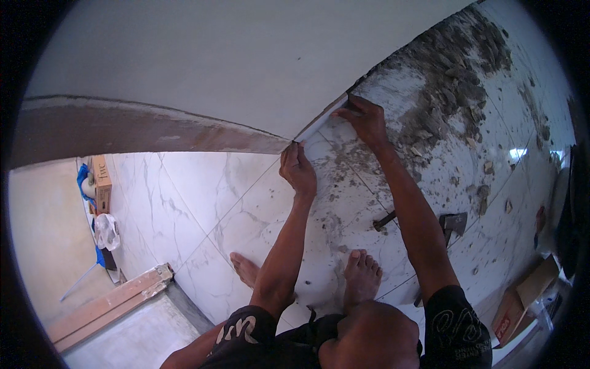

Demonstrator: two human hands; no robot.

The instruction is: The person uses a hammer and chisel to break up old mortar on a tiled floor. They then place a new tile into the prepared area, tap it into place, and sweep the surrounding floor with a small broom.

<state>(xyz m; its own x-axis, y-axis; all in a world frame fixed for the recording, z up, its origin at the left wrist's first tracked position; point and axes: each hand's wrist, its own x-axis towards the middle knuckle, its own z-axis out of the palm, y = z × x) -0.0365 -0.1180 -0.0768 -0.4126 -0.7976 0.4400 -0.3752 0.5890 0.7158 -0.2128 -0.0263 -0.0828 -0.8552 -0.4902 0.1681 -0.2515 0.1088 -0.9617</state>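
My left hand (298, 169) grips the lower-left end of a narrow white strip (319, 126) lying along the base of the white wall (184, 55), beside the corner. My right hand (365, 123) holds the other end, further up to the right, its fingers bent around the strip's edge. Below my right forearm, on the marble-look tiled floor (215, 184), lie a metal hammer-like tool (453, 222) and a short dark bar (381, 223), both partly hidden by the arm.
Grey rubble (455, 86) spreads along the wall at upper right. Cardboard boxes lie at left (101, 181) and lower right (519, 295). A plastic bag (107, 234) is beside a pinkish wooden frame (110, 301). My bare feet (359, 277) stand below my hands.
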